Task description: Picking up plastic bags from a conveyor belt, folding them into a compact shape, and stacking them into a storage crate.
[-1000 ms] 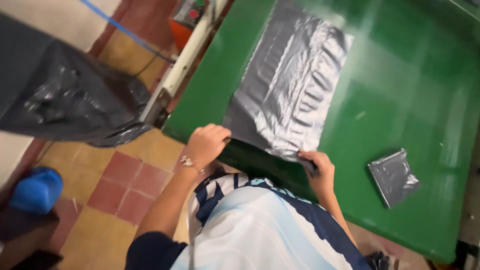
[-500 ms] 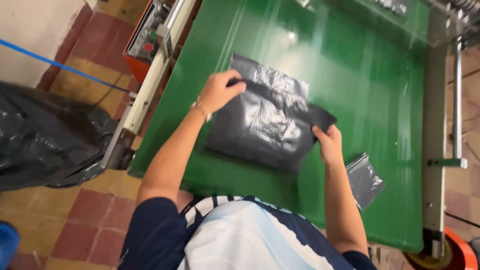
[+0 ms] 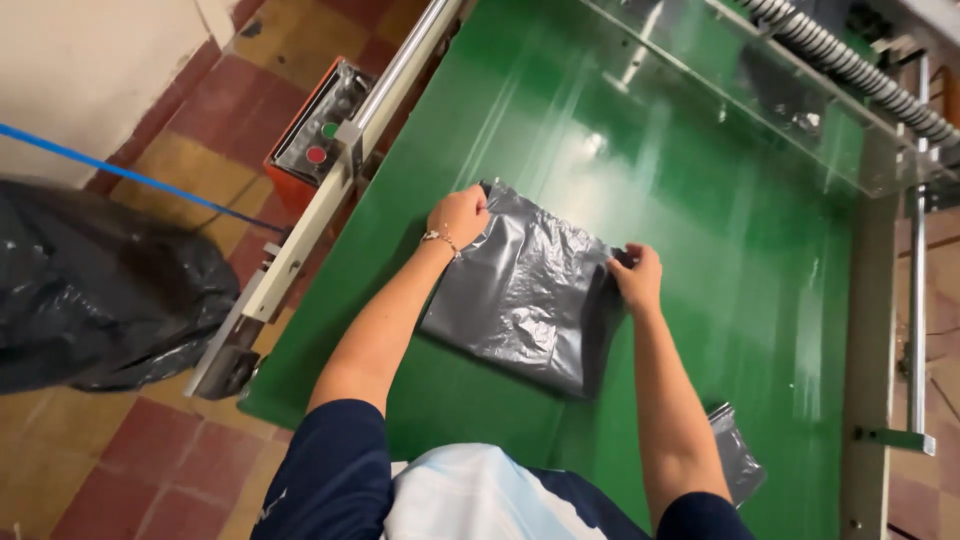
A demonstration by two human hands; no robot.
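A folded dark grey plastic bag (image 3: 525, 290) lies on the green table (image 3: 700, 230) in front of me. My left hand (image 3: 457, 215) pinches its far left corner, a thin bracelet on the wrist. My right hand (image 3: 637, 277) grips the far right edge of the same bag. Both hands rest on the top fold, and the bag lies flat in a rough rectangle between them.
A small folded grey bag (image 3: 737, 452) sits near my right elbow. A full black sack (image 3: 95, 290) stands on the tiled floor at left. An orange control box with buttons (image 3: 318, 140) hangs off the table's left rail. A clear guard (image 3: 740, 90) spans the far end.
The bag, first spread out long, has been folded over into a smaller rectangle. Both my hands have moved from its near edge up to its far edge.
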